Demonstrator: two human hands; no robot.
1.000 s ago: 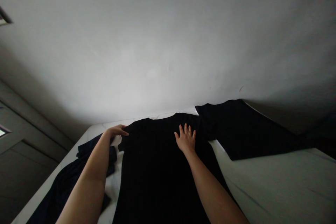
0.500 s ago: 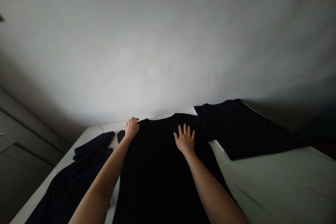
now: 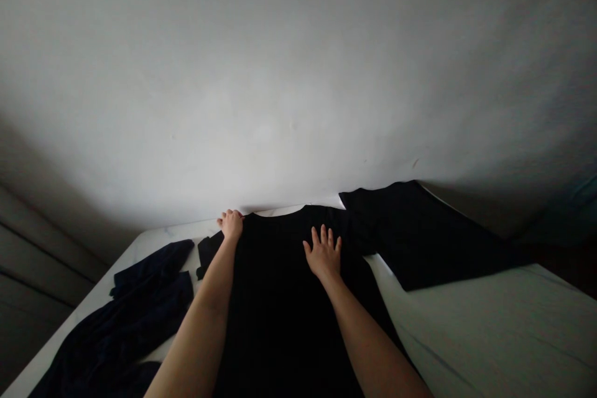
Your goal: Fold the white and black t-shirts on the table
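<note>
"How are the arms (image 3: 200,323) set?"
"Both stretched toward the far side. The right hand (image 3: 325,255) lies splayed on the black shirt (image 3: 284,311), released."
"And the left hand (image 3: 231,224)?"
"Curled at the shirt's far left shoulder (image 3: 247,224); whether it's grasping cloth, I can't tell."
"The shirt?"
"Spread mid-table (image 3: 489,329)."

Right hand (image 3: 324,256) lay spread on the black shirt (image 3: 280,305); left hand (image 3: 230,226) touched its upper left edge. Navy clothing (image 3: 116,323) lay left, black cloth (image 3: 420,239) right, on table (image 3: 494,323).
</note>
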